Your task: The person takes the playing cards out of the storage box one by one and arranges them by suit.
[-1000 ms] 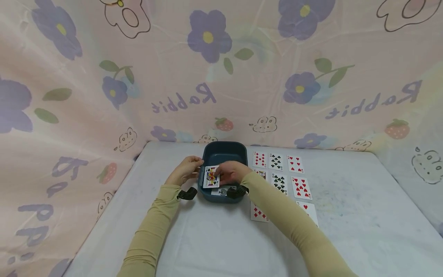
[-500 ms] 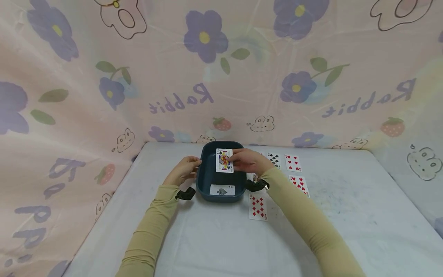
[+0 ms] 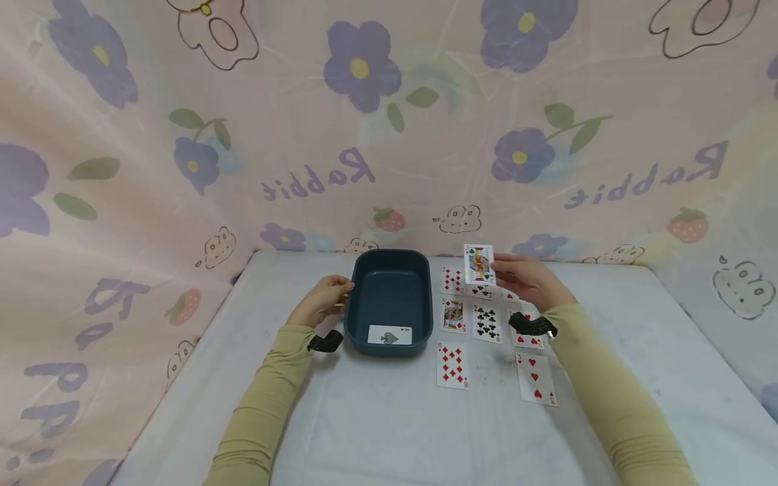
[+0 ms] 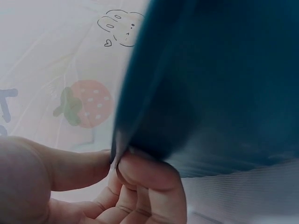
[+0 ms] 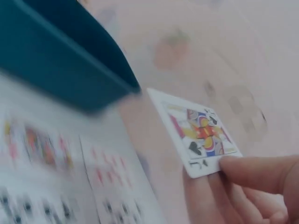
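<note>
My left hand (image 3: 321, 300) pinches the left rim of a dark blue plastic box (image 3: 430, 297). In the left wrist view, thumb and forefinger meet on the box wall (image 4: 210, 93). An ace of spades (image 3: 390, 335) lies sideways in the box's near end. Pinched between thumb and fingers of my right hand (image 3: 531, 278) is a jack of spades (image 3: 479, 264), held face up above the back row of cards. The right wrist view shows the jack (image 5: 198, 133) tilted, gripped at one corner, with the box (image 5: 70, 60) beyond it.
Right of the box, face-up cards lie in rows: a king (image 3: 452, 315), a club card (image 3: 487, 322), a ten of diamonds (image 3: 452, 365), a three of hearts (image 3: 536, 378) and others partly covered. A patterned cloth (image 3: 389, 135) hangs behind the white table (image 3: 377, 418).
My right hand has lifted the jack of spades out of the box and carried it right, over the laid-out cards. The left hand stays on the box rim.
</note>
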`<state>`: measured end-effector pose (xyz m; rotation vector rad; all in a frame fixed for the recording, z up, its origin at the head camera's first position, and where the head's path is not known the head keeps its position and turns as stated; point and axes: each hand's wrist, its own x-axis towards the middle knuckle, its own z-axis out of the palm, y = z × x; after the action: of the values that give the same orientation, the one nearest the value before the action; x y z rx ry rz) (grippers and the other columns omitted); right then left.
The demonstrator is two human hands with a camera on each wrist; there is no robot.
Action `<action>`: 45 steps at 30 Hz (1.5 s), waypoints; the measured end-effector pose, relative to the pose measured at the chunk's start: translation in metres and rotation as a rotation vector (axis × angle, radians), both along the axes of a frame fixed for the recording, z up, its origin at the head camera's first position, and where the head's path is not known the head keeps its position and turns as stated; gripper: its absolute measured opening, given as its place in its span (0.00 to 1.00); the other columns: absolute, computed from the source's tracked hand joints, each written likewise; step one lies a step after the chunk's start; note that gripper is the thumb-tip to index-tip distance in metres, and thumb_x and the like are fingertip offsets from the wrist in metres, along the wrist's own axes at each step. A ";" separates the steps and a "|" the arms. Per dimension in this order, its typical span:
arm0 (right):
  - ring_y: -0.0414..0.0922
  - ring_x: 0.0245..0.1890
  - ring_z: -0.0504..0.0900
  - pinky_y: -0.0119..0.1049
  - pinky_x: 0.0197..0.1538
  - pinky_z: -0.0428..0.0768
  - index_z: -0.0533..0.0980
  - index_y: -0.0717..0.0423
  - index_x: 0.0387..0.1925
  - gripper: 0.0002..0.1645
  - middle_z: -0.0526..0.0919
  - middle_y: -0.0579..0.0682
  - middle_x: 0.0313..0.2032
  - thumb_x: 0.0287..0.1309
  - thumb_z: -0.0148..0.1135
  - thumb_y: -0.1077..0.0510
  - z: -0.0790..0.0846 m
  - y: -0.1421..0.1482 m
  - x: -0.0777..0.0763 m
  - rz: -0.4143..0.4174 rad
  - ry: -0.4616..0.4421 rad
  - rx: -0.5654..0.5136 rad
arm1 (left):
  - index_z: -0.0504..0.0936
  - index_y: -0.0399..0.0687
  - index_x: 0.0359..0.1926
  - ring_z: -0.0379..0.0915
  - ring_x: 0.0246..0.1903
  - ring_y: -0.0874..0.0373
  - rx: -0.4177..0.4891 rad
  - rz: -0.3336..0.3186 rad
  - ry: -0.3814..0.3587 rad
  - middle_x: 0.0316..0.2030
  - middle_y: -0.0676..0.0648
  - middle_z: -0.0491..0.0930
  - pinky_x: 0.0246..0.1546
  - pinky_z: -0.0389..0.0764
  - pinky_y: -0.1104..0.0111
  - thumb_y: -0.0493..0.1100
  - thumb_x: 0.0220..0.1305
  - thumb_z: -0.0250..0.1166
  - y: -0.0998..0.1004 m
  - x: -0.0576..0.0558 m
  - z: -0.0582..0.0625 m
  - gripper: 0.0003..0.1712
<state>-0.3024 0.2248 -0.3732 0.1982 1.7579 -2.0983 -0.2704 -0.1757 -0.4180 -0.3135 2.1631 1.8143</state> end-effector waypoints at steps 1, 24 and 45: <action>0.39 0.42 0.78 0.31 0.49 0.76 0.49 0.61 0.73 0.36 0.71 0.53 0.51 0.68 0.50 0.67 0.000 0.011 0.001 -0.006 -0.003 -0.001 | 0.69 0.37 0.52 0.69 0.30 0.57 -0.001 -0.001 0.003 0.37 0.44 0.71 0.27 0.74 0.69 0.42 0.73 0.53 0.000 0.000 0.001 0.13; 0.36 0.29 0.79 0.31 0.41 0.80 0.81 0.49 0.25 0.14 0.81 0.39 0.24 0.61 0.59 0.69 -0.039 0.137 -0.001 -0.270 -0.119 0.142 | 0.70 0.37 0.53 0.70 0.31 0.57 -0.017 -0.001 0.006 0.39 0.44 0.71 0.28 0.75 0.69 0.42 0.73 0.53 -0.002 -0.001 -0.001 0.14; 0.36 0.23 0.79 0.32 0.32 0.81 0.78 0.57 0.33 0.07 0.79 0.41 0.19 0.54 0.63 0.71 -0.063 0.139 -0.015 -0.439 -0.068 0.321 | 0.69 0.35 0.52 0.69 0.29 0.57 -0.007 -0.008 0.024 0.36 0.44 0.71 0.28 0.74 0.68 0.41 0.73 0.53 0.000 0.000 -0.001 0.14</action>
<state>-0.3175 0.3643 -0.4363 0.8004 2.1518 -2.0334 -0.2704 -0.1756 -0.4194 -0.2849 2.1842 1.8154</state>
